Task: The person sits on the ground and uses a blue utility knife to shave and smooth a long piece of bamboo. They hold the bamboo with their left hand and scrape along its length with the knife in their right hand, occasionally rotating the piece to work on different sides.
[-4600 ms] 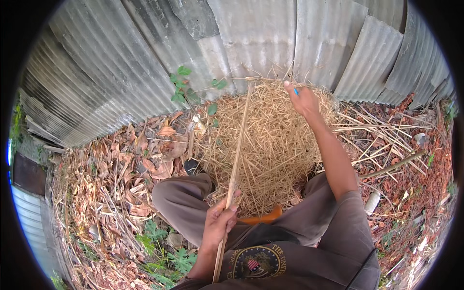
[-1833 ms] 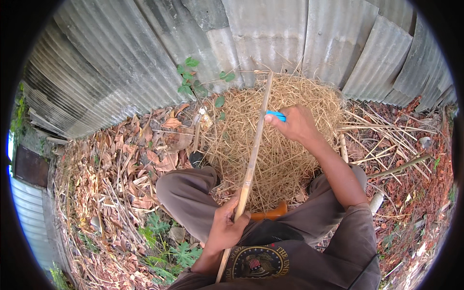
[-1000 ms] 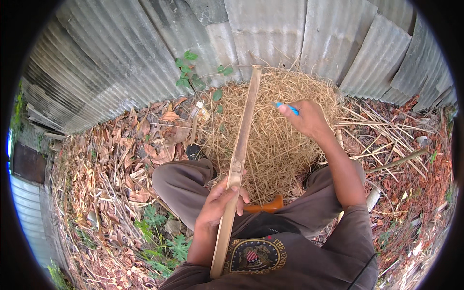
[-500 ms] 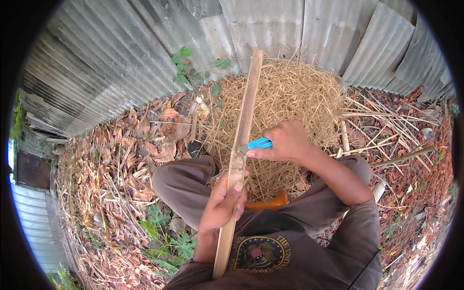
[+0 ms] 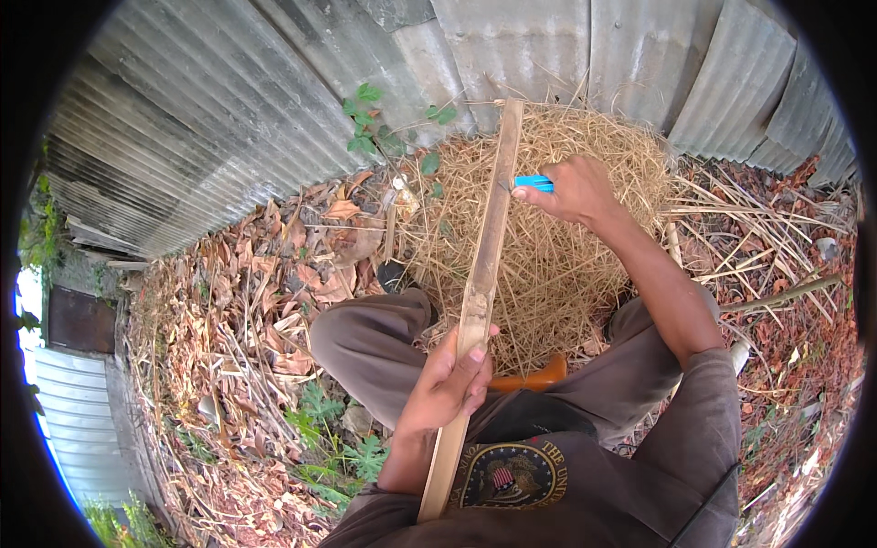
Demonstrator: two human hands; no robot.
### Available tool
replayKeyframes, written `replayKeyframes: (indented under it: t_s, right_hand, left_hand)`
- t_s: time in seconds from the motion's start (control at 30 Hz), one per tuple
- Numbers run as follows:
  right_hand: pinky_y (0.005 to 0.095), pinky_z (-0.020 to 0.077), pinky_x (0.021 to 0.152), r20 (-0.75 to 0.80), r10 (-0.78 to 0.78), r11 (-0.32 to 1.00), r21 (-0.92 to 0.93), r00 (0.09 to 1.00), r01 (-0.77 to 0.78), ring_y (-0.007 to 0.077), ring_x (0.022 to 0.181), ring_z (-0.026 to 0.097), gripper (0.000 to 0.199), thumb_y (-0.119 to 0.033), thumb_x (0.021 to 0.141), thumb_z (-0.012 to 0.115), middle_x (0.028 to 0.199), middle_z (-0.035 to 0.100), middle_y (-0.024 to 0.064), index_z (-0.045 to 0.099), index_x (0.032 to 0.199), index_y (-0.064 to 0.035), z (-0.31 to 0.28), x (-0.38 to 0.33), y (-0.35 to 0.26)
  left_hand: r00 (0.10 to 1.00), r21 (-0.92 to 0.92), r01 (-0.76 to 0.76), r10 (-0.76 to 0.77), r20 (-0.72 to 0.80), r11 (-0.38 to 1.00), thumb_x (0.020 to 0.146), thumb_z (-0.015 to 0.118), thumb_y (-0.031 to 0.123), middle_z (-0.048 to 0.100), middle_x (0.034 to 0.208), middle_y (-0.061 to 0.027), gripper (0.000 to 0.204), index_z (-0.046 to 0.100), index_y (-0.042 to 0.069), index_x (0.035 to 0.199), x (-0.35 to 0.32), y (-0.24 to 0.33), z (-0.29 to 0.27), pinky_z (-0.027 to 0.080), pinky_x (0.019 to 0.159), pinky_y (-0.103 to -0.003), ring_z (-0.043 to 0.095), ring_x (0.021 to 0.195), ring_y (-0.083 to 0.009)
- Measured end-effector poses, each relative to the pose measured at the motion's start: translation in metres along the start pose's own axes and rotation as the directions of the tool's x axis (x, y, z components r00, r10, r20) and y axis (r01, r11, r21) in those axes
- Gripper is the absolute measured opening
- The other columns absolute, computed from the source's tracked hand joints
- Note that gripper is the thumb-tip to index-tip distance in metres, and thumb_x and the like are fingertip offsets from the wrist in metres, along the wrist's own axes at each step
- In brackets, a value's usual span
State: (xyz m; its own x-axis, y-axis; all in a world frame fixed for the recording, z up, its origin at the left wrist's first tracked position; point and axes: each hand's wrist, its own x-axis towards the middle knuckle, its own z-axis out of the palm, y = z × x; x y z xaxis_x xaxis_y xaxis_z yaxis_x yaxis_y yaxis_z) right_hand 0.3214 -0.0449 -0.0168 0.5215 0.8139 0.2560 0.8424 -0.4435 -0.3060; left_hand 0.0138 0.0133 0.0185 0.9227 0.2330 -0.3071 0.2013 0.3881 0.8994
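A long split bamboo strip (image 5: 489, 247) slants from my chest up and away over the straw. My left hand (image 5: 452, 379) is wrapped round its lower part, with the thumb on top. Just above that hand a rough, paler node (image 5: 476, 304) shows on the strip. In my right hand (image 5: 577, 187) is a blue utility knife (image 5: 534, 184), gripped with the fingers closed round its handle. The knife's blade meets the strip's right side near the far end. Part of the handle is hidden by my fingers.
A heap of dry straw shavings (image 5: 585, 265) lies between my bent legs. An orange curved object (image 5: 530, 375) sits by my lap. Corrugated metal sheets (image 5: 512, 55) form a wall ahead. Dry leaves (image 5: 265, 301) cover the left ground; loose sticks (image 5: 758, 219) lie to the right.
My right hand has carried the knife away from me along the strip, from near the node toward the far end. My left hand keeps its grip in the same place on the strip.
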Motion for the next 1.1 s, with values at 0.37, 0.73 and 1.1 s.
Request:
replayKeyframes:
  t_s: [0.37,0.73,1.1]
  right_hand:
    - [0.0457,0.0454,0.058,-0.100,0.414,0.908,0.110,0.905,-0.403,0.0287,0.060,0.060,0.091,-0.087,0.076,0.029,0.058,0.058,0.0143,0.063,0.063,-0.0038,-0.014,0.054,0.084]
    - [0.0410,0.0437,0.046,0.014,-0.113,0.966,0.234,0.994,0.107,0.0271,0.045,0.056,0.079,-0.081,0.077,0.043,0.044,0.051,0.0095,0.063,0.056,-0.0071,-0.013,-0.029,-0.038]
    - [0.0420,0.0449,0.045,0.049,-0.012,0.988,0.157,0.999,0.004,0.0308,0.045,0.058,0.076,-0.081,0.074,0.048,0.044,0.052,0.0111,0.062,0.054,-0.0083,-0.015,-0.031,-0.026]
  left_hand:
    - [0.992,-0.150,0.038,-0.020,0.121,0.988,0.102,0.042,0.022,0.037,0.058,-0.0007,0.030,0.042,0.002,0.123,-0.017,-0.005,-0.001,0.030,0.038,-0.021,0.034,0.040,-0.0080]
    - [0.998,-0.259,-0.052,0.060,0.023,0.964,0.103,0.037,0.031,0.046,0.058,-0.0056,0.029,0.047,0.005,0.098,-0.006,-0.022,-0.014,0.039,0.040,-0.024,0.042,0.040,-0.0125]
    - [0.999,-0.282,0.041,-0.041,0.007,0.958,0.103,0.030,0.041,0.037,0.046,-0.0019,0.040,0.043,0.008,0.083,-0.006,-0.014,0.001,0.033,0.046,-0.023,0.032,0.034,-0.0116]
